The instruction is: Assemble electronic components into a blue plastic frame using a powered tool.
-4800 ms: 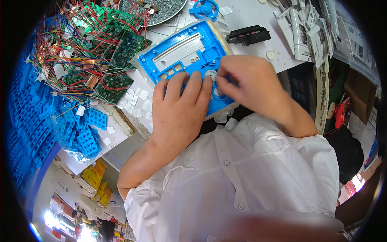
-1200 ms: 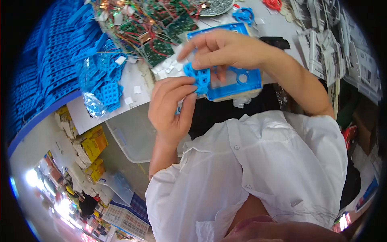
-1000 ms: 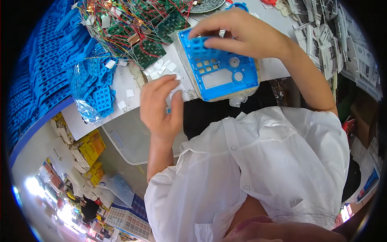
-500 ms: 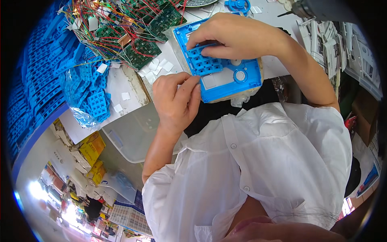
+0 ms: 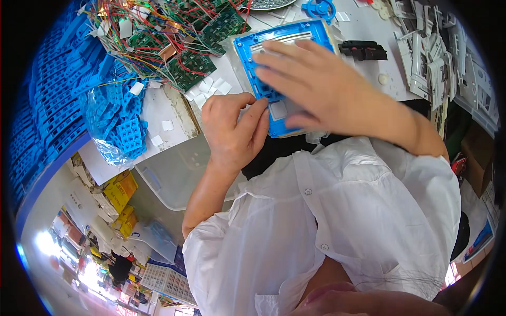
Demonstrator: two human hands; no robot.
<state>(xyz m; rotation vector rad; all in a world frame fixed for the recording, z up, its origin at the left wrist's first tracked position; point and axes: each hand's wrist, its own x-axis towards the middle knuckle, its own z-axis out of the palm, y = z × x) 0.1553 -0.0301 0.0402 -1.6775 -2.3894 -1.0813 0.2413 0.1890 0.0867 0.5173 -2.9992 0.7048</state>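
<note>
A blue plastic housing (image 5: 244,51) with rectangular and round cut-outs lies at the table's front edge, on a pale, film-like backing. My left hand (image 5: 232,126) is closed, thumb and fingertips pinching the housing's left edge. Over the housing's middle spreads my right hand (image 5: 321,87), slightly blurred, fingers stretched out and nothing visibly gripped. Beneath it, a blue button pad (image 5: 270,93) is mostly hidden; only its left part shows inside the housing. I cannot tell whether the right palm touches it.
Green circuit boards (image 5: 187,71) with tangled wires lie at the back left, beside white square pads (image 5: 208,90). A bag of blue button pads (image 5: 129,134) sits further left. A black part (image 5: 363,50) and white plastic frames (image 5: 421,66) are on the right.
My right hand has let go of the button pad, opened flat and moved slightly right and nearer over the housing. The left hand stays at the housing's edge.
</note>
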